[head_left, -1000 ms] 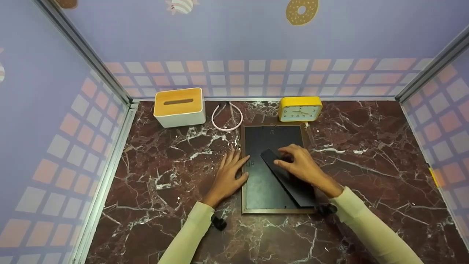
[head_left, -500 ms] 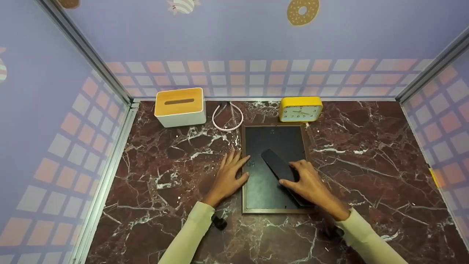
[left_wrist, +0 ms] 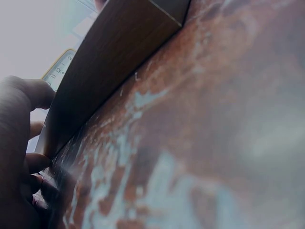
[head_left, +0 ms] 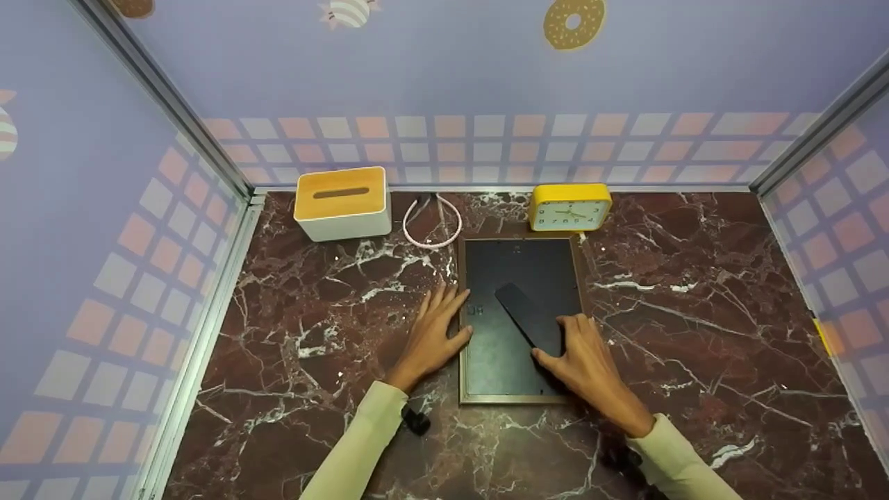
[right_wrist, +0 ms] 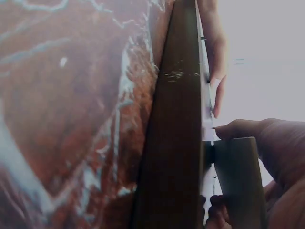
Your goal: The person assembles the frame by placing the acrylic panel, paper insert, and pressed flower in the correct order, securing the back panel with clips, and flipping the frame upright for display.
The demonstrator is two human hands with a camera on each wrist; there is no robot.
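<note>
A picture frame (head_left: 496,371) lies face down, its black back up and its brown side wall (right_wrist: 174,129) seen in the right wrist view. Slanting across that back is a black stand leg (head_left: 521,309); its end (right_wrist: 240,183) stands off the backing in the right wrist view. My right hand (head_left: 590,364) grips the leg's lower part, thumb on the left edge and fingers on the right. My left hand (head_left: 434,333) rests at the frame's left edge with fingers spread; in the left wrist view its fingertips touch the frame's side (left_wrist: 90,81).
Behind the frame stands a yellow clock (head_left: 569,207). A pink-white ring-shaped band (head_left: 432,245) and a white tissue box (head_left: 342,203) with a wooden lid are at the back left. Patterned walls (head_left: 444,69) enclose the marble table (head_left: 312,417).
My right hand has moved down along the stand leg toward the frame's lower right and now grips it lower. The left hand has stayed at the frame's left edge.
</note>
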